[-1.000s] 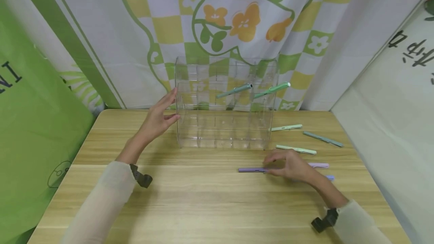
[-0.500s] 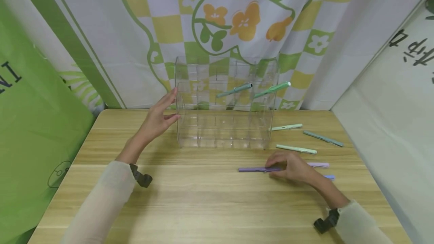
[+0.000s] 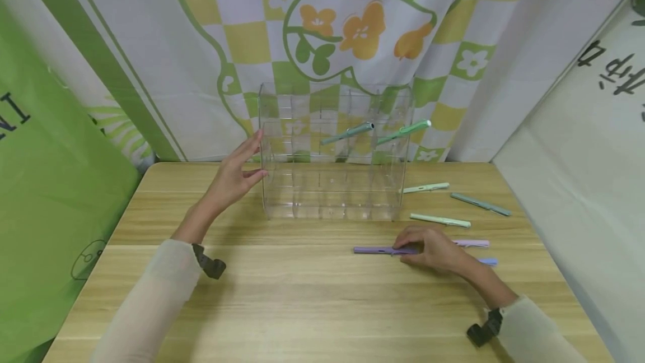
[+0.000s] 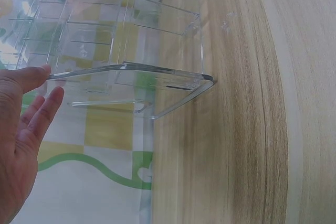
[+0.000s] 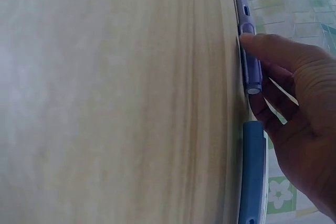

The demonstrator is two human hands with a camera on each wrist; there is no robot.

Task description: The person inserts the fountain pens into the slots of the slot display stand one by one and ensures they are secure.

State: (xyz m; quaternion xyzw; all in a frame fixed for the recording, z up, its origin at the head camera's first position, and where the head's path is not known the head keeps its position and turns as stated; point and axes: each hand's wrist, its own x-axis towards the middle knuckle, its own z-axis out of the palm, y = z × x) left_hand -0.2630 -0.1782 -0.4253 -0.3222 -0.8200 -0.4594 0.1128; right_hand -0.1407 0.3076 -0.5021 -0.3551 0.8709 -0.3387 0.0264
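Observation:
A purple pen (image 3: 372, 250) lies on the table, with its capped end pinched between the thumb and fingers of my right hand (image 3: 435, 248). In the right wrist view the thumb lies along the clip side of the purple pen (image 5: 253, 66). My left hand (image 3: 233, 177) touches the left side of a clear plastic pen rack (image 3: 330, 190) with fairly straight fingers. The left wrist view shows the thumb tip at the edge of the rack's side panel (image 4: 123, 67). A grey-green pen (image 3: 347, 134) and a bright green pen (image 3: 405, 131) rest slanted in the rack's upper part.
Right of the rack lie two pale green pens (image 3: 425, 188) (image 3: 440, 220) and a teal pen (image 3: 480, 204). A pink-lilac pen (image 3: 472, 243) and a blue pen (image 3: 487, 262) lie partly hidden behind my right hand. A patterned curtain (image 3: 249, 43) hangs behind the rack.
My right fingers have shifted slightly right along the purple pen and closed on its capped end. The left hand and the rack hold still.

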